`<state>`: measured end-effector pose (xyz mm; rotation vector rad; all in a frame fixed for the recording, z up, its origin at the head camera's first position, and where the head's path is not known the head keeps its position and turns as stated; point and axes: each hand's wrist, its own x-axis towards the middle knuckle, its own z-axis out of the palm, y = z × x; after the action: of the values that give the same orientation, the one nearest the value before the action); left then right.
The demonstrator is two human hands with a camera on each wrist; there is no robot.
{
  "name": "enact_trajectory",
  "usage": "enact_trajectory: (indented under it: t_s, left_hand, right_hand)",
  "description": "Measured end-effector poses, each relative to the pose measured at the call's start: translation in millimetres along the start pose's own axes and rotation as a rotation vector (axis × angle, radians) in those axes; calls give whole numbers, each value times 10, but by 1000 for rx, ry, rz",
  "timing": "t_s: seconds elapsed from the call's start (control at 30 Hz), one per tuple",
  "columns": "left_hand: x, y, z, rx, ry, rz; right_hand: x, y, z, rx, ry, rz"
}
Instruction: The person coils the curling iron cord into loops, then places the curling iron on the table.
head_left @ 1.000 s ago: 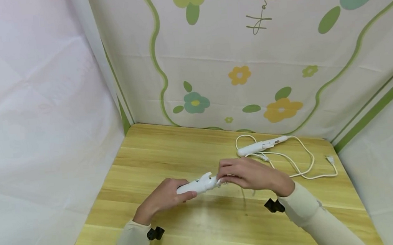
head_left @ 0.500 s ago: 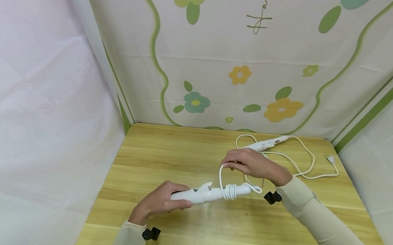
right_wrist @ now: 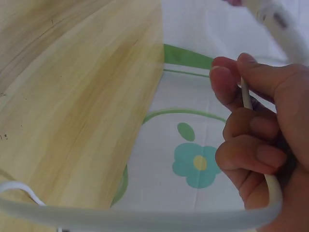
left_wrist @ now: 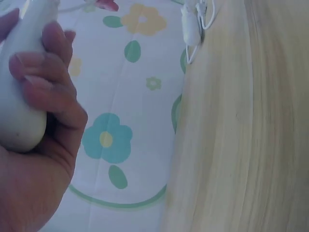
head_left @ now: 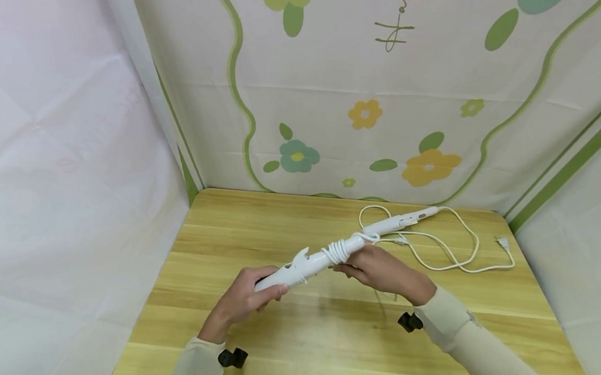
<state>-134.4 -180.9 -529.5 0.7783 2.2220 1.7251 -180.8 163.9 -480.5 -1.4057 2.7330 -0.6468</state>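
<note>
My left hand grips the thick rounded end of a white hair styling iron, tilted with its far end up to the right. In the left wrist view, the fingers curl round the iron's smooth body. Several turns of white cord are wound round the narrower far part. Close beneath that part is my right hand. In the right wrist view, its thumb and fingers pinch the loose cord, which loops across the front.
A second white styling iron lies on the wooden table at the back right. Its white cord spreads in loops to a plug. A flower-printed cloth hangs behind the table; pale cloth walls flank it.
My right hand first works at the iron's far end, then lifts the cord above it, and now holds it below. The iron's far end has swung up and away.
</note>
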Motion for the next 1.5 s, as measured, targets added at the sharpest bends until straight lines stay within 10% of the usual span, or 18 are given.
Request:
enact_trajectory:
  t_s: [0.23, 0.47, 1.1, 1.5]
  left_hand:
    - [6, 17, 11, 108, 136, -65]
    - [-3, 41, -16, 90, 156, -63]
    - [10, 97, -23, 195, 41, -153]
    - [26, -37, 19, -246, -171, -25]
  right_hand:
    - [30, -147, -51, -268, 127, -98]
    - [-13, -230, -186, -328, 180, 127]
    - [-85, -242, -137, -387, 215, 23]
    - [-88, -261, -263, 371, 134, 50]
